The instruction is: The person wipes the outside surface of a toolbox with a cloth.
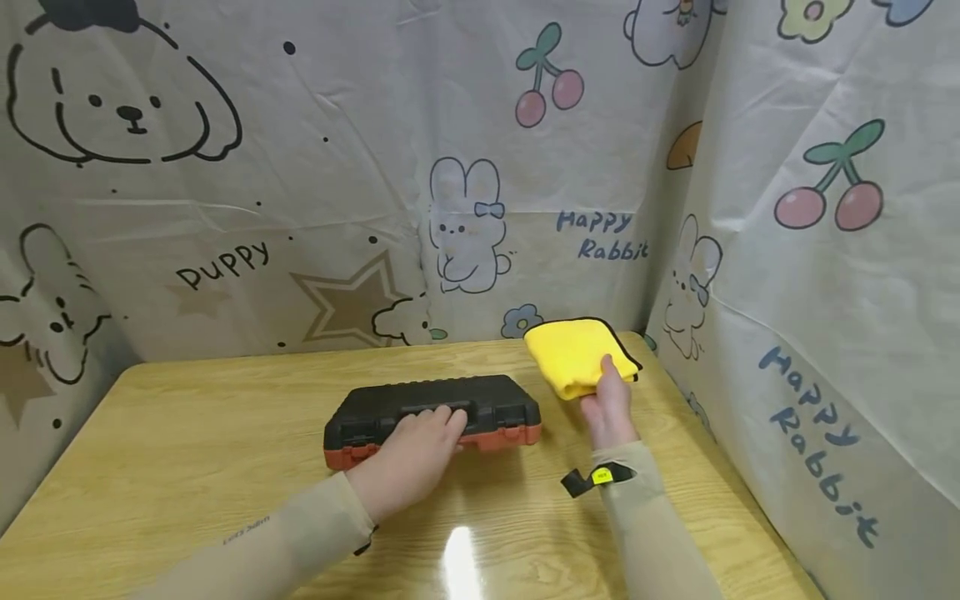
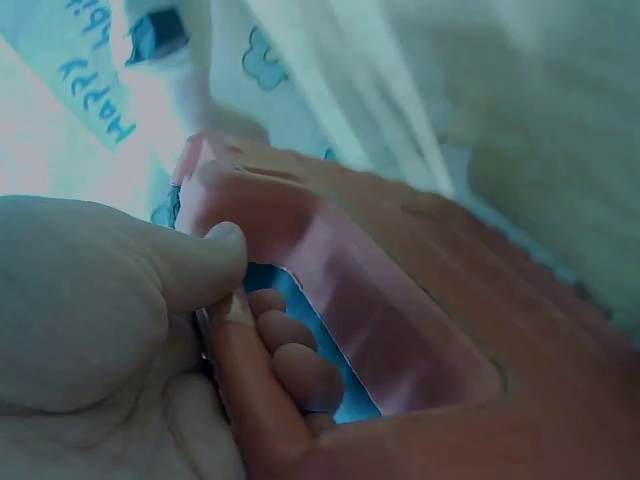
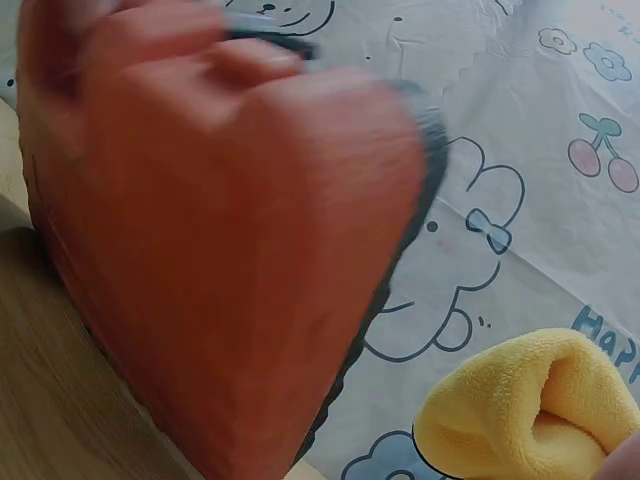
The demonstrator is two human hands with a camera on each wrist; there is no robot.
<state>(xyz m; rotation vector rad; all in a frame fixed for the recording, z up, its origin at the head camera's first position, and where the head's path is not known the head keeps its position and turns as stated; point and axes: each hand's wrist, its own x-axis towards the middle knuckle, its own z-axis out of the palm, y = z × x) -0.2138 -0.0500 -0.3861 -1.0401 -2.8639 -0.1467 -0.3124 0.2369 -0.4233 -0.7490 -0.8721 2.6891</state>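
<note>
A flat tool case (image 1: 442,408) with a black lid and an orange-red base is held by its handle in my left hand (image 1: 412,458). In the left wrist view, the fingers and thumb of that hand (image 2: 120,300) wrap round the handle (image 2: 258,385). My right hand (image 1: 611,408) pinches a folded yellow cloth (image 1: 573,354) with dark edging, thumb on top, to the right of the case. In the right wrist view the case (image 3: 230,250) looms large on the left, and the cloth (image 3: 520,410) shows at lower right; most of the right hand lies outside that view.
Beneath both hands is a wooden table (image 1: 187,467). A white printed sheet (image 1: 337,183) hangs behind it, and another sheet side (image 1: 817,333) rises along the right edge. A black strap (image 1: 600,477) with a yellow tag sits on the right wrist.
</note>
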